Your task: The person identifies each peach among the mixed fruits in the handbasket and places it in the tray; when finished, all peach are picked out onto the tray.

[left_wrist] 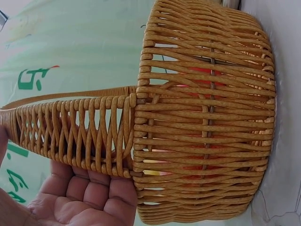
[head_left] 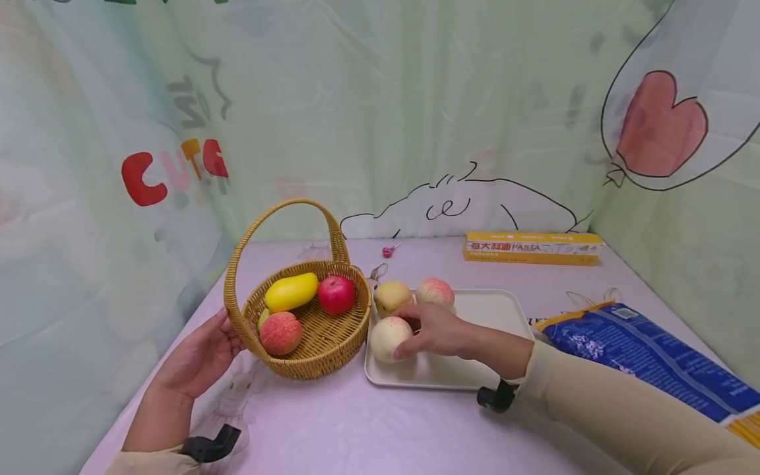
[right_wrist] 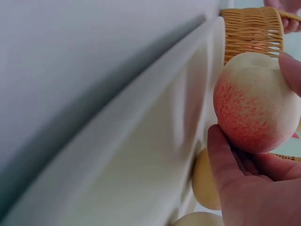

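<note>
A woven basket [head_left: 320,363] with a tall arched handle stands on the left of the table. My left hand [head_left: 202,353] holds the foot of its handle [left_wrist: 70,132], fingers behind the weave. Inside lie a yellow elongated fruit [head_left: 291,292], a red round fruit [head_left: 336,295] and a pink peach [head_left: 281,333]; another yellow-green piece is mostly hidden. My right hand [head_left: 436,330] grips a pale peach [right_wrist: 251,103] with a red blush, between thumb and fingers, over the left end of a cream tray [head_left: 493,316]. Behind it are a yellowish fruit [head_left: 392,297] and another peach [head_left: 435,291].
A yellow pasta box [head_left: 531,249] lies at the back right. Nearer on the right is a blue packet [head_left: 647,363], partly behind the right sleeve. A small wrapped lollipop [head_left: 388,251] lies behind the tray. Printed curtains [head_left: 380,119] enclose the table.
</note>
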`<state>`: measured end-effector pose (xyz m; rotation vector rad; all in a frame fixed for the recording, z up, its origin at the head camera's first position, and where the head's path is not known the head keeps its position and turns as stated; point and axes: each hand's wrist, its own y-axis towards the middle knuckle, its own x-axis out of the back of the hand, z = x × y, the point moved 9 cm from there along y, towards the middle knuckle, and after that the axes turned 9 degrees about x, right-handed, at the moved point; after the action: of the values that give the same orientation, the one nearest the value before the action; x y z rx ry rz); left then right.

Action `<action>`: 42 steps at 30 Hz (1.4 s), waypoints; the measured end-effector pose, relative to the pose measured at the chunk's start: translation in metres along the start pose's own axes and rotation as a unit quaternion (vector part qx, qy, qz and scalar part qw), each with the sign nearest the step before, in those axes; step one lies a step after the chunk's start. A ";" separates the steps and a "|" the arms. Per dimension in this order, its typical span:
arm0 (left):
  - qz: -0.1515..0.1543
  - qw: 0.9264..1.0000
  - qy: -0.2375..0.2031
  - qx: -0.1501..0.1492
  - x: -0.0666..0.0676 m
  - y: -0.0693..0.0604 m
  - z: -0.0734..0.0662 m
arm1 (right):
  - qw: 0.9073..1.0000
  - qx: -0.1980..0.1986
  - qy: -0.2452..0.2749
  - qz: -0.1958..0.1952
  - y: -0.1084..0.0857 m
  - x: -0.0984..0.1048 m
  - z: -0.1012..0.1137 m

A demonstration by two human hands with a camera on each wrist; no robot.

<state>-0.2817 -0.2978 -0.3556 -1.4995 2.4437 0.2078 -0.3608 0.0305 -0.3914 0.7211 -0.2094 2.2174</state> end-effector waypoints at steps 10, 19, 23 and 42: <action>0.004 1.000 -0.007 0.002 -0.002 0.001 0.000 | 1.000 -0.001 -0.011 -0.003 -0.002 -0.007 -0.006; -0.008 1.000 -0.017 0.005 -0.002 0.000 0.000 | 0.999 -0.010 -0.042 0.000 -0.004 -0.005 -0.004; -0.004 1.000 -0.021 0.000 -0.003 0.000 -0.002 | 0.998 -0.002 -0.057 0.001 -0.004 -0.005 -0.002; 0.006 1.000 -0.026 -0.003 -0.002 -0.001 -0.001 | 0.998 0.016 -0.067 0.004 -0.010 -0.003 0.005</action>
<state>-0.2801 -0.2969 -0.3544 -1.4632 2.4153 0.2544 -0.3498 0.0342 -0.3896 0.8902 -0.2447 2.1865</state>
